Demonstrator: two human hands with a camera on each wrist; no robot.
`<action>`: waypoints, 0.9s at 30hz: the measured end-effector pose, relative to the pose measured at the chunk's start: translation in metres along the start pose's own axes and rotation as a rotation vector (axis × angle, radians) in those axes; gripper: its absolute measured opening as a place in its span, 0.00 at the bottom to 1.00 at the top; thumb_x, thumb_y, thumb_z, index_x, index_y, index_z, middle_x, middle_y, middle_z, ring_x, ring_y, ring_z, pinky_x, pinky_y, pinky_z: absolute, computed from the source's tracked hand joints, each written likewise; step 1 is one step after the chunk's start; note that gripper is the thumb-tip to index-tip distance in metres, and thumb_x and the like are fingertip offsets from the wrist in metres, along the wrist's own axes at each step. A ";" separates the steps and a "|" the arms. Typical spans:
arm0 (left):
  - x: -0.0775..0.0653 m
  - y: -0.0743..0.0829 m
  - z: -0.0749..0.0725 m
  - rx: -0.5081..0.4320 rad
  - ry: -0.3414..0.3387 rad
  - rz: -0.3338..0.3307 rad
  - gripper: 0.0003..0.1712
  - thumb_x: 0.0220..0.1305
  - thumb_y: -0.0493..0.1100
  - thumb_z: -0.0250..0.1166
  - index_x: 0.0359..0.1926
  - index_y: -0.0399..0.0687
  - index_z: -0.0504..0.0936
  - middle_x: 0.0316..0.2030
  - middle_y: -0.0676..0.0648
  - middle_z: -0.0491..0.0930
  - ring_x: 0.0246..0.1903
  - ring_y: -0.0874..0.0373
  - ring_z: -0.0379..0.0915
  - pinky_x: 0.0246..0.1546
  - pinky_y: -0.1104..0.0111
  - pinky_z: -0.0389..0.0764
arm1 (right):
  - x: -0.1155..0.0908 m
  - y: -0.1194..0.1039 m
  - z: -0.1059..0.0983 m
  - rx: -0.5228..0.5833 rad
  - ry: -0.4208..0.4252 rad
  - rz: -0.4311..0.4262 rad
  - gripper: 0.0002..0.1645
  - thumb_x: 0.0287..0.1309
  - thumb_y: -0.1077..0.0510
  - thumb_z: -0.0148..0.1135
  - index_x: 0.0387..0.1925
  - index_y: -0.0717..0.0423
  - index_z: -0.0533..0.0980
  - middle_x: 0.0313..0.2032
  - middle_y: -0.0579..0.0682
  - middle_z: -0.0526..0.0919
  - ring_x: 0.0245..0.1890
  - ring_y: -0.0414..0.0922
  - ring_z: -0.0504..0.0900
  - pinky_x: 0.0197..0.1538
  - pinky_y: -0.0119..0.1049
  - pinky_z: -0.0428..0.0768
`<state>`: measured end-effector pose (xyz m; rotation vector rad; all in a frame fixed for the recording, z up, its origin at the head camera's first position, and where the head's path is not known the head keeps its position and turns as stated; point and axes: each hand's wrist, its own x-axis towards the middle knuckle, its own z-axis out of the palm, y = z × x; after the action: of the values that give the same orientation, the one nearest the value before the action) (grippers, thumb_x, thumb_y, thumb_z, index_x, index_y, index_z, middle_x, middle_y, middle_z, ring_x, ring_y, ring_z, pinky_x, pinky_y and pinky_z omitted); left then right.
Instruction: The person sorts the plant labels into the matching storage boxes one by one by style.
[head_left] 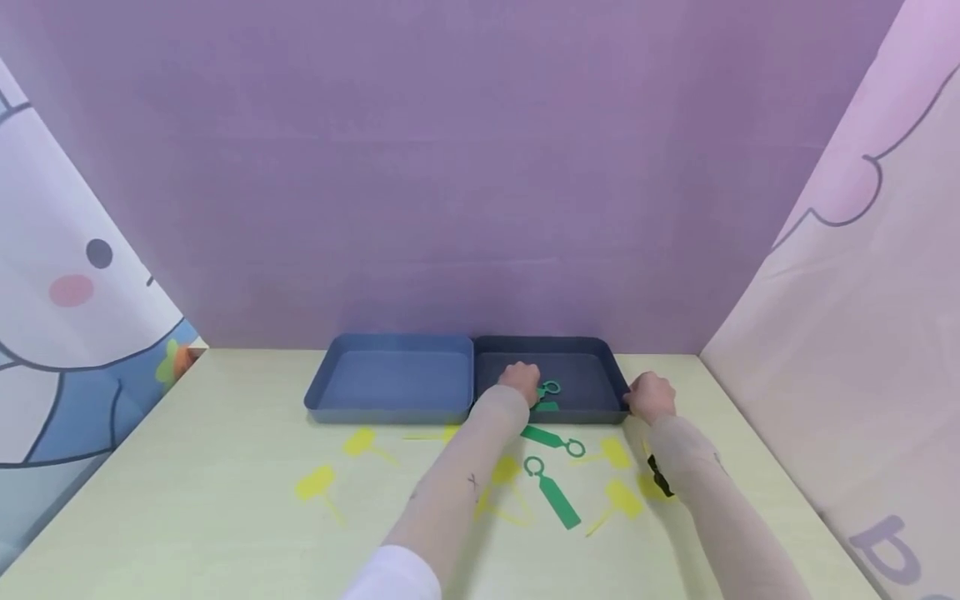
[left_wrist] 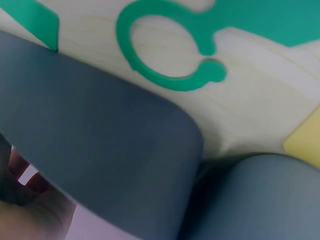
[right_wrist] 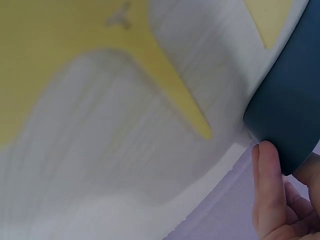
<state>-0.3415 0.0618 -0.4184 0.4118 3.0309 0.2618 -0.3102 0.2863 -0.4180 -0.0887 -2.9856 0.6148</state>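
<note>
My left hand [head_left: 521, 382] is low inside the dark tray [head_left: 577, 358], beside a green ring-ended tag [head_left: 551, 387]. In the left wrist view, the tray's wall [left_wrist: 100, 125] hides most of that hand [left_wrist: 37, 210], so whether its fingers hold anything is hidden. At the tray's right front corner, my right hand [head_left: 651, 396] pinches the wall, fingers [right_wrist: 268, 170] outside and thumb on the other side. Two green tags [head_left: 558, 502] lie on the table in front, among several yellow flag-shaped tags [head_left: 622, 498] with thin tails.
A blue tray [head_left: 401, 379] stands against the dark tray's left side. Behind both trays rises a purple backdrop [head_left: 480, 183]. Printed cloth panels [head_left: 877, 333] flank the pale table [head_left: 187, 475]. More yellow tags [head_left: 317, 482] lie in front of the blue tray.
</note>
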 end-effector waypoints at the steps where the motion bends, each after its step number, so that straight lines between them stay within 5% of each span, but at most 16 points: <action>1: 0.000 -0.001 0.001 -0.002 0.004 -0.001 0.09 0.58 0.40 0.64 0.41 0.49 0.82 0.37 0.48 0.82 0.38 0.53 0.79 0.33 0.65 0.80 | 0.000 0.000 0.001 -0.004 0.003 -0.003 0.25 0.53 0.61 0.58 0.04 0.51 0.63 0.08 0.44 0.68 0.19 0.47 0.69 0.40 0.51 0.70; 18: -0.002 -0.005 0.007 0.013 0.043 0.024 0.08 0.57 0.37 0.63 0.39 0.48 0.82 0.36 0.46 0.82 0.37 0.52 0.79 0.36 0.64 0.80 | 0.002 0.004 0.007 0.009 0.010 0.018 0.22 0.54 0.62 0.57 0.07 0.55 0.69 0.10 0.47 0.75 0.24 0.50 0.75 0.49 0.58 0.69; 27: -0.001 -0.009 0.005 0.023 0.059 0.027 0.08 0.55 0.40 0.64 0.38 0.47 0.83 0.35 0.47 0.83 0.37 0.52 0.79 0.36 0.64 0.80 | 0.006 0.004 0.007 0.004 0.005 0.007 0.24 0.53 0.62 0.58 0.04 0.53 0.65 0.07 0.44 0.69 0.19 0.47 0.69 0.43 0.53 0.69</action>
<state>-0.3426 0.0540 -0.4249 0.4550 3.0904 0.2457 -0.3169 0.2881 -0.4253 -0.1007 -2.9807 0.6198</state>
